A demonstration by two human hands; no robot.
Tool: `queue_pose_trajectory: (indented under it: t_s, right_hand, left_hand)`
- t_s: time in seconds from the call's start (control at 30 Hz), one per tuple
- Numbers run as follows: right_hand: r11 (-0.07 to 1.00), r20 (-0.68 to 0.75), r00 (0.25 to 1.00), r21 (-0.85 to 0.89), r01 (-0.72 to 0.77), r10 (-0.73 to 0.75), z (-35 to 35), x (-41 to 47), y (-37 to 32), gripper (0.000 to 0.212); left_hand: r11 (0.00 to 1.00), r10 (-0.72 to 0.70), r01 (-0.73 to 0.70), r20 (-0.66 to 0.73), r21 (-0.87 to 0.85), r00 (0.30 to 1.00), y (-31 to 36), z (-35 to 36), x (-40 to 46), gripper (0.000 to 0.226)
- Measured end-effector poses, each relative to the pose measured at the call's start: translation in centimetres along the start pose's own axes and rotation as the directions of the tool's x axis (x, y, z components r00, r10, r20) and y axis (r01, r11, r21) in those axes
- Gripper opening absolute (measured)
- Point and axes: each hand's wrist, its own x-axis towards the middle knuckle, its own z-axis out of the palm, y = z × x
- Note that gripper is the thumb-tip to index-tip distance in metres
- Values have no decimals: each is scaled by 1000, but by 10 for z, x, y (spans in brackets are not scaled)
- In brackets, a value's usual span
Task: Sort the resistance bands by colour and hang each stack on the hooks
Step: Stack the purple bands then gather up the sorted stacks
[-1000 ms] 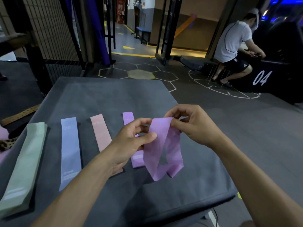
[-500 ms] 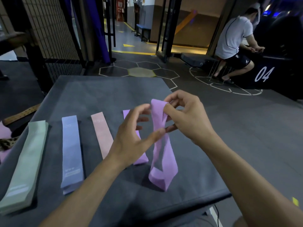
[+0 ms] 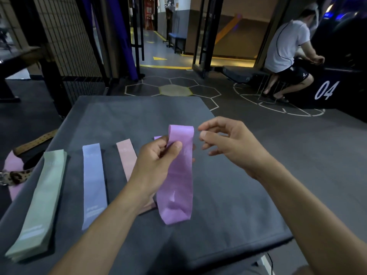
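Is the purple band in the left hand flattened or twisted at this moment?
Flattened. The purple band hangs as one straight strip from the left hand, its lower end touching the grey table; the right hand is off it.

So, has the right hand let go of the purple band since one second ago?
Yes. The right hand now hangs free to the right of the purple band, over the grey table; only the left hand pinches it.

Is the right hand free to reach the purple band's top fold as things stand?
Probably yes. The right hand hovers empty beside the purple band, nothing between them; the left hand pinches it lower down.
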Motion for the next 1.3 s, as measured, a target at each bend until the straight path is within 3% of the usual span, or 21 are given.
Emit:
queue_pose_trajectory:
  t_s: [0.1, 0.2, 0.37, 0.63, 0.87, 1.03, 1.13, 1.3]
  right_hand:
    - [996, 112, 990, 35, -88, 83, 1, 0, 5, 21]
    - [987, 172, 983, 131, -93, 70, 3, 1, 6, 28]
    - [983, 91, 995, 183, 21, -39, 10, 4, 8, 17]
    - [986, -7, 999, 164, 37, -36, 5, 7, 8, 13]
    - [987, -31, 999, 158, 32, -28, 4, 7, 3, 26]
    - [985, -80, 997, 174, -7, 21, 8, 8, 6, 42]
    - [984, -99, 994, 172, -36, 54, 9, 10, 9, 51]
    - [977, -55, 994, 195, -81, 93, 8, 10, 10, 49]
  left_hand:
    - [998, -43, 44, 24, -51, 999, 3, 1, -1, 16]
    - [992, -79, 84, 55, -95, 995, 7, 3, -3, 16]
    - [978, -106, 127, 128, -168, 986, 14, 10, -9, 26]
    - [902, -196, 295, 311, -314, 930, 15, 5, -6, 52]
    - [923, -192, 296, 374, -245, 908, 17, 3, -8, 48]
    - [973, -139, 204, 423, -112, 895, 10, -1, -9, 23]
    - [983, -142, 176, 398, -50, 906, 7, -1, -9, 23]
    - [988, -140, 154, 345, -12, 928, 5, -1, -9, 15]
